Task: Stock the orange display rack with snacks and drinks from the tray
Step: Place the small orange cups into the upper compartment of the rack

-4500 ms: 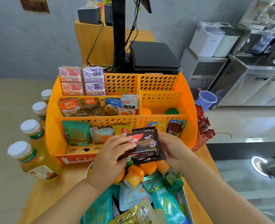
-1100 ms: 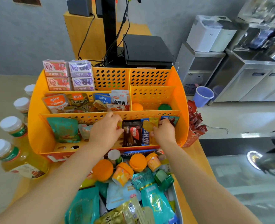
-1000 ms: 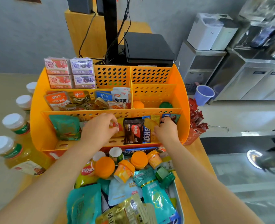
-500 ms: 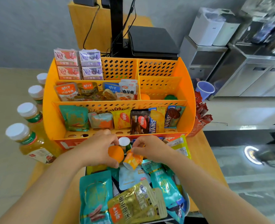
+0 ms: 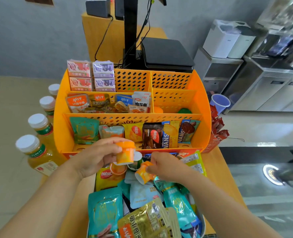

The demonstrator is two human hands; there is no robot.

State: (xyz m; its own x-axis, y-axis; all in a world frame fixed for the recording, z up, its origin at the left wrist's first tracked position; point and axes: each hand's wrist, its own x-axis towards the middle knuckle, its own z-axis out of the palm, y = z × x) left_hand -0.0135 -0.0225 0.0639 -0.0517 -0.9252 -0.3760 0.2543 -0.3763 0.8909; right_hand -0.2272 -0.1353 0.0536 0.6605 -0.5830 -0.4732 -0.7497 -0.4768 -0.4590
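The left hand grasps a small orange-lidded cup, upright, raised above the far end of the tray and just in front of the orange display rack. The right hand pinches a second orange cup, tilted on its side with its pale base toward the camera, low over the tray's contents. Another orange cup and a green-sided cup sit in the tray between the two hands.

The tray holds teal pouches, a gold fish-snack pack and a yellow wafer pack.

The rack's front tier holds a dark wafer pack standing among other snack packs. The middle tier holds fish-snack sachets at left; the back tier holds stacked small boxes at left.

Four white-capped tea bottles stand in a row just left of the rack.
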